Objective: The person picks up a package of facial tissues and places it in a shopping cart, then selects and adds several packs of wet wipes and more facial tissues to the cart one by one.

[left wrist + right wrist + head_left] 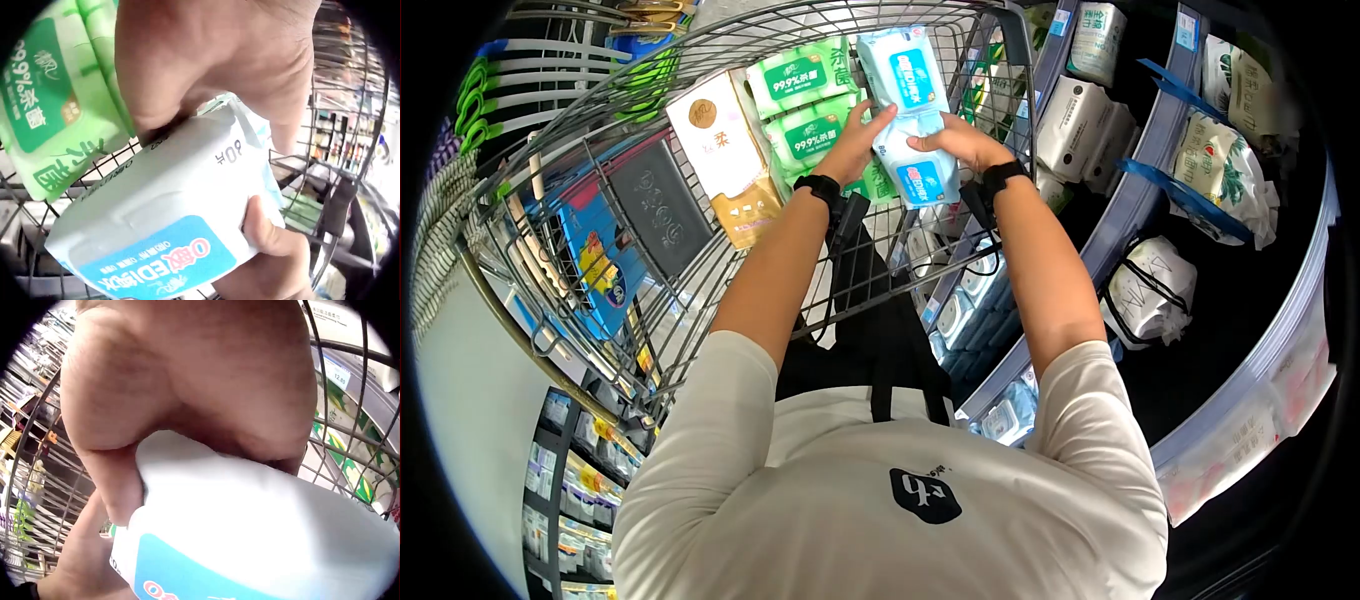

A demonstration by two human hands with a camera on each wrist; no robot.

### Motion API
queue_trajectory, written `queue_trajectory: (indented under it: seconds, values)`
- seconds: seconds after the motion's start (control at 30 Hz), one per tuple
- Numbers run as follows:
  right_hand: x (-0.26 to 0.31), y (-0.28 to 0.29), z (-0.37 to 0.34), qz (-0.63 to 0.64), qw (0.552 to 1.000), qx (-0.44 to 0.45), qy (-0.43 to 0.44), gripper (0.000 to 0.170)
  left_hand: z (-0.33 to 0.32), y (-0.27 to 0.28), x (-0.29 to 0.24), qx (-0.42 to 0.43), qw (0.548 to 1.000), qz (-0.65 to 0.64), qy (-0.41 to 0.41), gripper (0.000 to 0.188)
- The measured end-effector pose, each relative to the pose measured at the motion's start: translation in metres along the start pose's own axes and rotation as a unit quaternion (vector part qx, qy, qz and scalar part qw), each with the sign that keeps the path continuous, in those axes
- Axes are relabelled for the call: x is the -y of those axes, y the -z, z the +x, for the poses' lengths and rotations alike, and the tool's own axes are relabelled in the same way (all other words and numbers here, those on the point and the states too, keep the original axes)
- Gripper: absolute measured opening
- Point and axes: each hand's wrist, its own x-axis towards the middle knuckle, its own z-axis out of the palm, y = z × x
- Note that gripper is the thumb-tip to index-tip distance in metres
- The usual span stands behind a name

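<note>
Inside the cart point(550, 300): your two hands at work
Left hand point(852, 150): curled round the blue-and-white wipes point(916, 172)
Right hand point(962, 145): gripping those wipes too
Wipes: beside the green packs point(805, 130)
White-and-gold box point(722, 150): left of the green packs

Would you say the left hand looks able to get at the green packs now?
Likely yes: the left hand is beside the green packs, no wire between, though it grips a blue-and-white pack.
</note>
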Motion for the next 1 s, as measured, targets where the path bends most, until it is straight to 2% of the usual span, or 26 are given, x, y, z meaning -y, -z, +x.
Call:
queue_trajectory:
  seconds: [0.07,0.13,0.2,0.23,0.27,0.3,0.33,0.4,0.43,0.47,0.5,0.53,0.6,0.63,0.73,0.77,0.8,0.87,0.9,0.93,1.0]
  values:
    - [-0.005,-0.002,0.010,0.009,1.000,0.016,0.014,0.056,0.002,0.003,-0.001,0.004,1.000,-0.004,0.014,0.084]
    - [0.003,-0.008,0.007,-0.034,0.999,0.002,0.030,0.058,0.009,0.004,0.000,0.055,0.997,0.060,0.012,0.080]
    - [0.012,-0.012,-0.005,-0.264,0.957,-0.114,0.041,0.049,0.019,0.007,0.001,0.037,0.997,0.067,0.033,0.075]
    - [-0.006,-0.009,0.007,-0.282,0.945,-0.151,0.064,0.047,0.023,0.008,0.000,0.081,0.992,0.082,0.042,0.078]
    - [-0.010,-0.003,0.011,-0.285,0.944,-0.152,0.066,0.047,0.029,0.009,0.000,0.124,0.986,0.098,0.049,0.081]
    - [-0.006,-0.002,0.007,-0.142,0.983,-0.105,0.056,0.048,0.018,0.003,-0.006,0.103,0.988,0.112,0.024,0.076]
    - [-0.004,-0.004,0.003,0.006,0.998,-0.053,0.043,0.049,0.018,0.002,-0.005,0.103,0.988,0.112,0.024,0.076]
    - [-0.005,-0.008,-0.002,-0.006,0.996,-0.085,0.042,0.050,0.015,0.002,-0.005,0.079,0.988,0.124,0.040,0.066]
    - [-0.011,-0.009,-0.004,-0.009,0.993,-0.100,0.067,0.050,0.014,0.002,-0.002,0.079,0.988,0.124,0.044,0.066]
    - [-0.016,-0.009,-0.005,-0.014,0.989,-0.114,0.094,0.050,0.016,-0.001,0.000,0.115,0.990,0.069,0.046,0.061]
    - [-0.021,-0.013,-0.005,-0.045,0.972,-0.173,0.155,0.053,0.018,-0.004,0.001,0.151,0.987,0.012,0.046,0.056]
    - [-0.024,-0.013,-0.006,-0.048,0.972,-0.170,0.154,0.053,0.020,-0.007,0.000,0.149,0.988,0.008,0.044,0.056]
    - [-0.024,-0.013,-0.010,0.014,0.976,-0.194,0.099,0.057,0.029,-0.012,-0.002,0.176,0.982,0.035,0.066,0.052]
    - [-0.026,-0.012,-0.008,-0.018,0.975,-0.203,0.091,0.059,0.035,-0.013,-0.003,0.168,0.981,0.053,0.084,0.052]
    - [-0.010,-0.007,-0.004,-0.096,0.983,-0.147,0.053,0.069,0.024,-0.005,-0.005,0.168,0.980,0.022,0.106,0.063]
    - [-0.003,-0.005,-0.003,-0.119,0.986,-0.112,0.041,0.072,0.020,-0.004,0.000,0.062,0.989,0.075,0.108,0.075]
    - [-0.002,-0.005,0.004,-0.117,0.986,-0.111,0.040,0.072,0.017,0.000,0.003,0.060,0.989,0.076,0.110,0.075]
    - [0.003,0.000,0.026,-0.234,0.969,-0.074,0.021,0.072,0.011,0.008,0.005,-0.024,0.986,0.162,0.035,0.091]
    - [0.016,-0.001,0.027,-0.270,0.962,-0.038,0.013,0.074,0.002,0.008,0.000,-0.036,0.977,0.210,0.003,0.085]
    - [0.014,-0.003,0.032,-0.267,0.963,-0.038,0.013,0.074,-0.005,0.009,-0.002,-0.037,0.976,0.213,0.004,0.085]
    - [0.018,-0.009,0.039,-0.339,0.940,-0.029,-0.002,0.077,-0.014,0.011,-0.009,0.005,0.924,0.380,-0.045,0.076]
